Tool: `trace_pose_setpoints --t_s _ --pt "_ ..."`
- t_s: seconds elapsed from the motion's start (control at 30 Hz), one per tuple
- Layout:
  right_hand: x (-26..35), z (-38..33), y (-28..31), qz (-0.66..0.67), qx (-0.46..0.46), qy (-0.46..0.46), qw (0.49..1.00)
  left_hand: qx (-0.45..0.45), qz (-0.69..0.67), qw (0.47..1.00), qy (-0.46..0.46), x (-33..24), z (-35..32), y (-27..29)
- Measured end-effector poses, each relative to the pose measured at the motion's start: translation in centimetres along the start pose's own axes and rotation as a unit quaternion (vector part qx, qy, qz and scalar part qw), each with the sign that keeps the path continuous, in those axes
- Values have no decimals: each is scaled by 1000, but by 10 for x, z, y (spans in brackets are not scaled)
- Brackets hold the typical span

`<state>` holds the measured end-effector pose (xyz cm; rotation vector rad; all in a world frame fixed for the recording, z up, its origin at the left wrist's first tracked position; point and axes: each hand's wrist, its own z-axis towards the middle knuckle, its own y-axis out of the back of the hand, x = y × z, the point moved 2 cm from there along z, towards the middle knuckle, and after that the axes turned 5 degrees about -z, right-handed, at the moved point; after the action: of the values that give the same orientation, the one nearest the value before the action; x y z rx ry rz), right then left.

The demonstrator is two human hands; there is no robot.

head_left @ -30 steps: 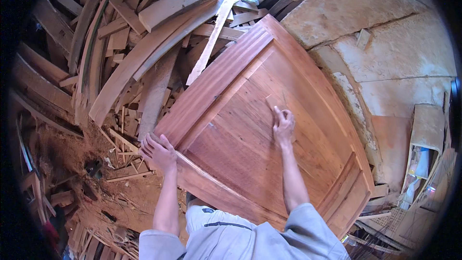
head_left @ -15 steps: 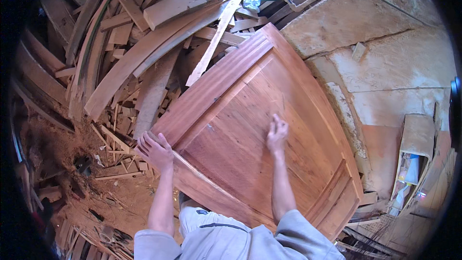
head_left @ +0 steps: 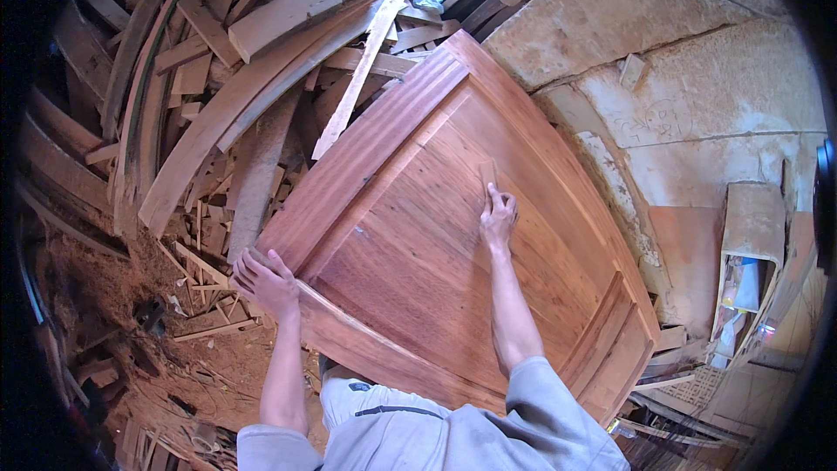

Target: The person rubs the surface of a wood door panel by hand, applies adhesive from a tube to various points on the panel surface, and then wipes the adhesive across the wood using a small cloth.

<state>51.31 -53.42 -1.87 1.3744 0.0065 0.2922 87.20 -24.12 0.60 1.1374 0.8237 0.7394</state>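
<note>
A reddish-brown framed wooden panel (head_left: 436, 235), like a door leaf, lies slanted in front of me. My left hand (head_left: 267, 283) is closed over its left corner, fingers bent across the edge and thumb along the top. Over the middle of the inset board my right hand (head_left: 498, 218) pinches a small, flat, brown strip (head_left: 488, 176). The strip sticks out beyond the fingertips toward the far side, against the panel's face. Its exact kind is too blurred to tell.
Offcuts and curved boards (head_left: 227, 113) are heaped at the far left, with a pale thin strip (head_left: 366, 61) leaning close to the panel. Dusty slabs (head_left: 697, 96) lie at the right, near an open-ended box (head_left: 751, 235). Sawdust covers the floor (head_left: 227, 375).
My right hand has moved farther away from me along the panel with the small strip. My left hand stays on the corner. The whole view has shifted slightly.
</note>
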Motion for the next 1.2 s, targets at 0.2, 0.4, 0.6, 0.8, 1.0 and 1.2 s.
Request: trace_pose_setpoints --t_s 0.2,0.4,0.6,0.8,1.0,1.2 --pt "-27 24 0 113 -61 -66 990 18 32 999 2 1 -2 1" --pt "-13 -57 22 496 -4 -265 827 4 42 999 -3 7 -5 -7" --pt "2 -196 84 625 84 -373 680 -9 47 999 -13 5 -10 -1" --pt "-13 -305 138 673 85 -422 601 -29 34 999 -30 11 -13 -5" --pt "-49 -403 155 489 108 -420 757 -74 -31 995 -53 -3 -18 9" --pt "-56 -451 191 204 27 -216 954 -13 -159 987 -34 7 -58 45"
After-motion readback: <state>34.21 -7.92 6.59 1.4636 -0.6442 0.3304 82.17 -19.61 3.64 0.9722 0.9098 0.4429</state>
